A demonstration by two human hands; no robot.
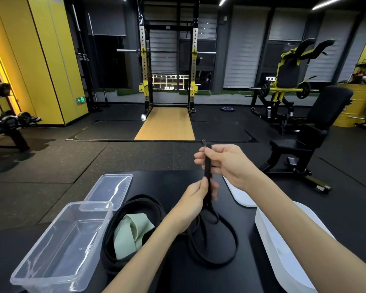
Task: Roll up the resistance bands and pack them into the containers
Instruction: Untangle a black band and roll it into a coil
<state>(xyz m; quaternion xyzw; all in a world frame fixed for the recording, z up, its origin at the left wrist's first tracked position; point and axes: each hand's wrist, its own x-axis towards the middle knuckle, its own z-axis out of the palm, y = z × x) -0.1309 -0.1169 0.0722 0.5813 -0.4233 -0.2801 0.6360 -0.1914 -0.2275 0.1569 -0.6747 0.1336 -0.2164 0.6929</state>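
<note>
A black resistance band (207, 166) is stretched upright between my two hands above the black table (169, 182). My right hand (222, 161) grips its top end. My left hand (197, 195) pinches it lower down. The rest of the band hangs in a loop (230, 250) on the table. To the left lies another black band (123, 210) coiled around a pale green band (131, 231). A clear plastic container (61, 246) stands at the table's front left, with its clear lid (112, 189) lying behind it.
A white container (283, 250) sits at the right under my right forearm, and a white lid (239, 193) lies behind it. Beyond the table are a black gym bench (304, 144), a squat rack (167, 81) and a dumbbell rack (4, 123).
</note>
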